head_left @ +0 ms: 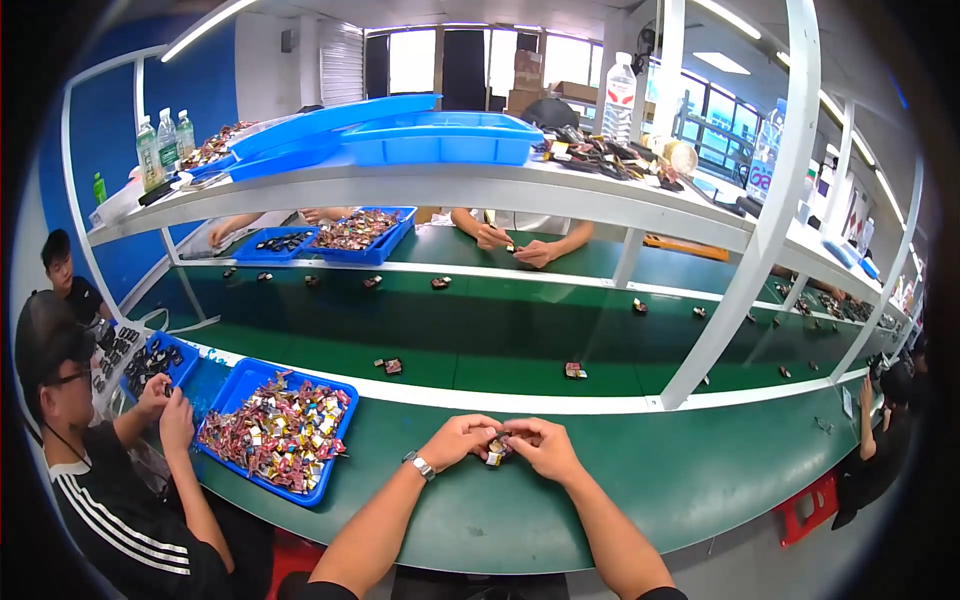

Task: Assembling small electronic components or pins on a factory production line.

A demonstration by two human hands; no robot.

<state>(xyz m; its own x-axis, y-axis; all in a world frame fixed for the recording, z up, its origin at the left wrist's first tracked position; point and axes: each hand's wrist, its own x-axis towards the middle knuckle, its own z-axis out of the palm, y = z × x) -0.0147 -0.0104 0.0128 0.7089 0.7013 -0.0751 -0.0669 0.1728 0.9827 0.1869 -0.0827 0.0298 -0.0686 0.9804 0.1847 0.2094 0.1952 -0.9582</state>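
My left hand (463, 441), with a metal-banded watch (420, 465) at its wrist, and my right hand (542, 448) meet over the green worktop (440, 535). Between them the fingers of both pinch a small electronic assembly (495, 456), dark with a whitish, yellow-edged block on its lower side. Its upper part is hidden by my fingertips. To the left of my hands a blue tray (322, 492) is heaped with small parts in dark red, white and yellow.
Beyond a white rail, similar small assemblies (575, 370) lie spaced along a green conveyor belt (490, 350). A white shelf (480, 185) on posts crosses above, bearing blue trays (440, 150) and bottles. Co-workers sit left, opposite and right; red stools (808, 508) stand below.
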